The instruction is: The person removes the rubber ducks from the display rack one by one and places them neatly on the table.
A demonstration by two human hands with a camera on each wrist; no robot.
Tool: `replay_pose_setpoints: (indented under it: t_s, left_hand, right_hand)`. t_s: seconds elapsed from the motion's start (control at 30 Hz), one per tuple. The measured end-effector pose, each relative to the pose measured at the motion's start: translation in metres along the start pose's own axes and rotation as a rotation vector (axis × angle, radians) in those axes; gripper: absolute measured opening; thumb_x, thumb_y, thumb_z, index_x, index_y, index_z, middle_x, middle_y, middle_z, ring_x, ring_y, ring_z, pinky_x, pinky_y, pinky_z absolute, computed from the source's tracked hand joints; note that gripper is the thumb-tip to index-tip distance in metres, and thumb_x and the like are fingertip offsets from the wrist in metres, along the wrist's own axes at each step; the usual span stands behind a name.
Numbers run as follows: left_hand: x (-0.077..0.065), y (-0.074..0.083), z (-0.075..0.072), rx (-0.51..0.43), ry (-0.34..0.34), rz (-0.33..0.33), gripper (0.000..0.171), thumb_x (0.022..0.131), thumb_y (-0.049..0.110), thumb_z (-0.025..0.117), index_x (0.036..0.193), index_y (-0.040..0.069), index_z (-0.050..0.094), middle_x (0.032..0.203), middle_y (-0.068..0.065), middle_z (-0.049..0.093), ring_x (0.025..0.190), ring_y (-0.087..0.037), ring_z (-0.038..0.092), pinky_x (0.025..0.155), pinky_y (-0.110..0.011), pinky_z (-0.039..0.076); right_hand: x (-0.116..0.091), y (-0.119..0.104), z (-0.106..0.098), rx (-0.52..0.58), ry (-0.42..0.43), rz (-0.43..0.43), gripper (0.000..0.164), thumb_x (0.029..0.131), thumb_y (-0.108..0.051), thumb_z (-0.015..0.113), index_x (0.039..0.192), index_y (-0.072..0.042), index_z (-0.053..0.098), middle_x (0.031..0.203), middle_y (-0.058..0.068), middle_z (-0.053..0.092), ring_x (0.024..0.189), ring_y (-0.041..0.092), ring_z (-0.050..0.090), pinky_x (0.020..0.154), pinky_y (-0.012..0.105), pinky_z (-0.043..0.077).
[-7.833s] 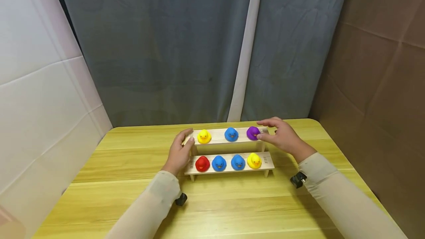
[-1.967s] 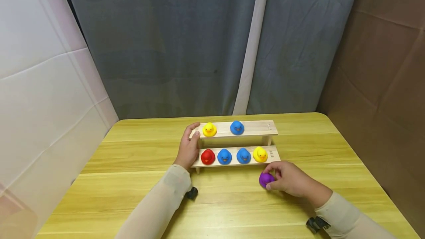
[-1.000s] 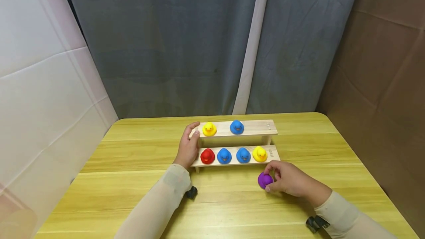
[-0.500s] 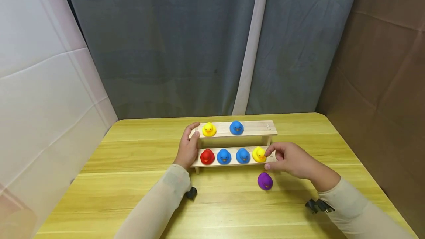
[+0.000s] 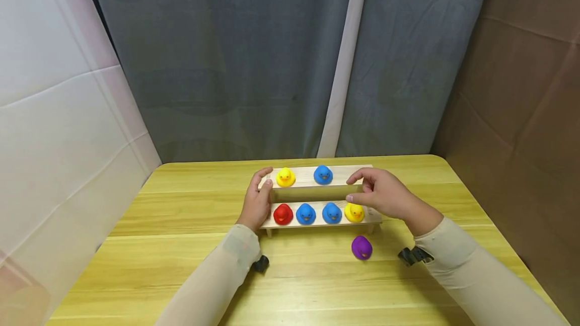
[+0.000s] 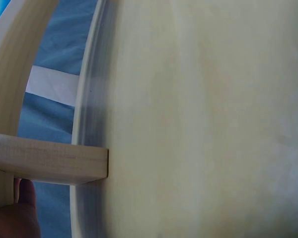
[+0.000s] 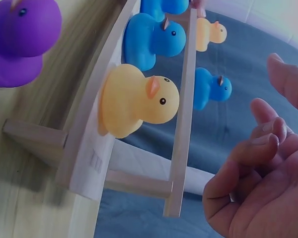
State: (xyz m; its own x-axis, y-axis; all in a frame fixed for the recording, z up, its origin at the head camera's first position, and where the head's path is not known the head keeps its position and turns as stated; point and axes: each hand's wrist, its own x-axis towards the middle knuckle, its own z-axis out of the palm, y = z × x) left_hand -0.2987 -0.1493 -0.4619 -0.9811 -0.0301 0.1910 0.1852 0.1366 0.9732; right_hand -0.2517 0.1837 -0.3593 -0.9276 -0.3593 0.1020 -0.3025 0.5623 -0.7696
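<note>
A two-tier wooden stand (image 5: 346,170) holds toy ducks. On its upper tier sit a yellow duck (image 5: 285,177) and a blue duck (image 5: 323,175). The lower tier bears a red duck (image 5: 283,214), two blue ducks, of which one (image 5: 305,214) is beside the red, and a yellow duck (image 5: 354,213) at the right. My left hand (image 5: 256,201) grips the stand's left end, thumb in front. My right hand (image 5: 385,192) hovers by the right end of the upper tier, holding nothing, thumb and forefinger apart. A purple duck (image 5: 362,248) lies on the table in front of the stand.
The stand rests on a light wooden table (image 5: 190,260). A grey curtain (image 5: 226,74) hangs behind the table's far edge. White cloth (image 5: 68,114) flanks the left side, brown cloth (image 5: 512,89) the right.
My right hand carried the purple duck from the upper tier to the table, let it go and rose back toward the upper tier. My left hand keeps its grip on the stand.
</note>
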Motion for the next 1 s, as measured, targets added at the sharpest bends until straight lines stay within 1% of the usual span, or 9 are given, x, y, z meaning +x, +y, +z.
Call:
replay_pose_setpoints:
  t_s: [0.07, 0.13, 0.23, 0.27, 0.5, 0.63, 0.73, 0.8, 1.0]
  left_hand:
    - [0.0, 0.0, 0.0, 0.004, 0.0, -0.005, 0.041, 0.113, 0.024, 0.044, 0.153, 0.018, 0.05, 0.09, -0.009, 0.046, 0.076, -0.022, 0.046, 0.094, -0.032, 0.04]
    - [0.0, 0.001, 0.0, 0.002, 0.001, -0.015, 0.041, 0.113, 0.025, 0.044, 0.152, 0.019, 0.05, 0.078, -0.003, 0.045, 0.067, -0.019, 0.045, 0.079, -0.026, 0.042]
    - [-0.001, 0.001, 0.0, -0.008, -0.002, -0.026, 0.041, 0.113, 0.025, 0.044, 0.153, 0.019, 0.05, 0.063, 0.001, 0.04, 0.054, -0.016, 0.04, 0.059, -0.024, 0.038]
    - [0.0, 0.0, 0.0, -0.011, -0.005, -0.027, 0.041, 0.113, 0.024, 0.044, 0.153, 0.019, 0.05, 0.062, 0.002, 0.04, 0.053, -0.016, 0.04, 0.057, -0.024, 0.037]
    - [0.0, -0.002, 0.001, -0.016, -0.006, -0.012, 0.041, 0.113, 0.024, 0.043, 0.153, 0.017, 0.05, 0.064, -0.001, 0.041, 0.054, -0.015, 0.041, 0.059, -0.024, 0.038]
    - [-0.001, -0.002, 0.002, 0.002, -0.003, -0.013, 0.042, 0.113, 0.025, 0.044, 0.153, 0.019, 0.049, 0.074, -0.006, 0.045, 0.056, -0.016, 0.041, 0.073, -0.025, 0.042]
    - [-0.001, -0.001, 0.002, 0.013, 0.0, -0.015, 0.042, 0.113, 0.025, 0.044, 0.153, 0.019, 0.049, 0.072, -0.004, 0.044, 0.057, -0.018, 0.041, 0.075, -0.027, 0.042]
    - [-0.001, -0.001, 0.002, 0.015, 0.002, -0.018, 0.04, 0.112, 0.026, 0.044, 0.152, 0.022, 0.051, 0.067, -0.003, 0.042, 0.057, -0.018, 0.041, 0.071, -0.027, 0.042]
    - [-0.002, 0.0, 0.001, 0.01, 0.003, -0.031, 0.038, 0.112, 0.028, 0.044, 0.149, 0.03, 0.052, 0.076, -0.009, 0.045, 0.06, -0.02, 0.042, 0.079, -0.03, 0.043]
  right_hand:
    - [0.006, -0.001, 0.002, 0.001, 0.008, -0.003, 0.036, 0.09, -0.019, 0.085, 0.119, -0.004, 0.07, 0.07, 0.002, 0.044, 0.061, 0.019, 0.041, 0.053, 0.028, 0.033]
    - [0.012, -0.002, 0.004, 0.0, 0.015, 0.001, 0.038, 0.09, -0.019, 0.085, 0.12, -0.003, 0.07, 0.069, 0.002, 0.044, 0.06, 0.019, 0.041, 0.052, 0.027, 0.033]
    - [0.019, -0.004, 0.008, 0.007, 0.024, 0.015, 0.04, 0.089, -0.018, 0.085, 0.123, -0.003, 0.07, 0.069, 0.002, 0.044, 0.06, 0.019, 0.041, 0.053, 0.026, 0.033]
    - [0.022, -0.004, 0.009, 0.002, 0.029, 0.023, 0.04, 0.09, -0.018, 0.084, 0.123, -0.003, 0.07, 0.069, 0.002, 0.044, 0.06, 0.019, 0.041, 0.053, 0.026, 0.034]
    - [0.037, -0.008, 0.016, -0.027, 0.047, 0.09, 0.047, 0.091, -0.026, 0.083, 0.133, -0.009, 0.068, 0.076, 0.005, 0.048, 0.062, 0.02, 0.044, 0.051, 0.025, 0.035]
    - [0.044, -0.01, 0.019, -0.025, 0.064, 0.119, 0.048, 0.091, -0.028, 0.084, 0.134, -0.014, 0.068, 0.08, 0.006, 0.049, 0.064, 0.021, 0.046, 0.052, 0.026, 0.037]
    - [0.048, -0.012, 0.02, -0.025, 0.07, 0.121, 0.05, 0.09, -0.028, 0.085, 0.135, -0.015, 0.068, 0.081, 0.006, 0.05, 0.066, 0.022, 0.046, 0.053, 0.027, 0.037]
    - [0.05, -0.015, 0.021, -0.026, 0.064, 0.123, 0.051, 0.09, -0.028, 0.085, 0.136, -0.014, 0.068, 0.081, 0.006, 0.05, 0.066, 0.022, 0.046, 0.054, 0.027, 0.037]
    - [0.053, -0.021, 0.024, -0.035, 0.055, 0.159, 0.05, 0.091, -0.027, 0.085, 0.137, -0.015, 0.067, 0.083, 0.007, 0.051, 0.067, 0.022, 0.047, 0.054, 0.027, 0.037]
